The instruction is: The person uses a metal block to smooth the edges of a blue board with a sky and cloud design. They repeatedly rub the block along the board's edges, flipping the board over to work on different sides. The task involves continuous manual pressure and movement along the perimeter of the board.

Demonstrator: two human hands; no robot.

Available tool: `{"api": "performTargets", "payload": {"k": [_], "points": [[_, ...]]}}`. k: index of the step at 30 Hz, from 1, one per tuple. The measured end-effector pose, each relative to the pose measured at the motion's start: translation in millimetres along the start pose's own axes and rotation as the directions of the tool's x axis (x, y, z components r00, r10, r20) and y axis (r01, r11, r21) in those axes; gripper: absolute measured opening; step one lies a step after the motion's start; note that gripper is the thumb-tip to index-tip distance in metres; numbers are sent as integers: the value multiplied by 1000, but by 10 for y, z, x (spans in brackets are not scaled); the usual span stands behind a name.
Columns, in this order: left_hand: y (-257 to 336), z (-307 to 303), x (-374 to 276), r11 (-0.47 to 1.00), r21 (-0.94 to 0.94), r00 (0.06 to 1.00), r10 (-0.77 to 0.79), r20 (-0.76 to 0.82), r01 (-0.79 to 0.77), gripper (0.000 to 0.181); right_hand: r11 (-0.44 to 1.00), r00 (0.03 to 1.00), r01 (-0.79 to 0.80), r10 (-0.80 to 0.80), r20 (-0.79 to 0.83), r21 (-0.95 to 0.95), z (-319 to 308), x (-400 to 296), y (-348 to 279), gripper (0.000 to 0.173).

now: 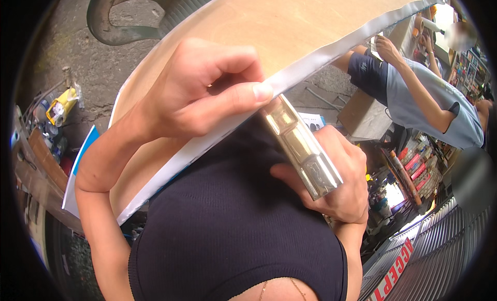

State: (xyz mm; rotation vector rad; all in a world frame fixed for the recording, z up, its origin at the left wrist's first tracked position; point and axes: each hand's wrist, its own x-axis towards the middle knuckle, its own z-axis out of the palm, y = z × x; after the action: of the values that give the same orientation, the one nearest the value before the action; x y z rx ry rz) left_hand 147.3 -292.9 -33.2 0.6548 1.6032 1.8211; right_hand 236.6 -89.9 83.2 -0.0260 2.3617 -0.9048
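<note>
A plywood panel [295,25] slants across in front of me, with white sheeting [310,64] folded over its near edge. The thumb and bent index finger of my left hand [217,87] pinch that folded strip against the panel. In my right hand [341,176] is a shiny metal staple gun [299,145], gripped from the far side. The gun's upper end meets the panel edge just below my left thumb; the exact contact there is hidden. Most of my right fingers are behind the tool.
A green-grey plastic chair [128,33] stands beyond the panel on the rough concrete floor [97,68]. To the left lie a yellow plastic container [62,104] and clutter. At right is another person in a blue-grey shirt [419,103], near a box [365,114] and corrugated metal shutter [438,250].
</note>
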Motion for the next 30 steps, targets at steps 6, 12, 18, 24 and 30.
{"api": "performTargets", "payload": {"k": [6, 12, 18, 24, 30], "points": [[-16, -7, -1, 997, -73, 1000, 6, 15, -5, 17, 967, 984, 138, -159, -85, -212, 143, 72, 40, 26], [5, -135, -6, 988, -135, 996, -62, 58, 70, 21, 995, 977, 17, 4, -211, 98, 16, 116, -198, 24], [-199, -196, 97, 981, -191, 995, 52, 79, -36, 18, 926, 927, -221, 296, -230, 305, -19, 145, -565, 24], [36, -435, -41, 998, 49, 999, -31, 20, 30, 23, 989, 940, -115, 138, -312, 91, 56, 366, -522, 34], [344, -536, -339, 950, 312, 997, 14, -70, 9, 32, 988, 945, -96, 128, -301, 120, 78, 451, -404, 36]]}}
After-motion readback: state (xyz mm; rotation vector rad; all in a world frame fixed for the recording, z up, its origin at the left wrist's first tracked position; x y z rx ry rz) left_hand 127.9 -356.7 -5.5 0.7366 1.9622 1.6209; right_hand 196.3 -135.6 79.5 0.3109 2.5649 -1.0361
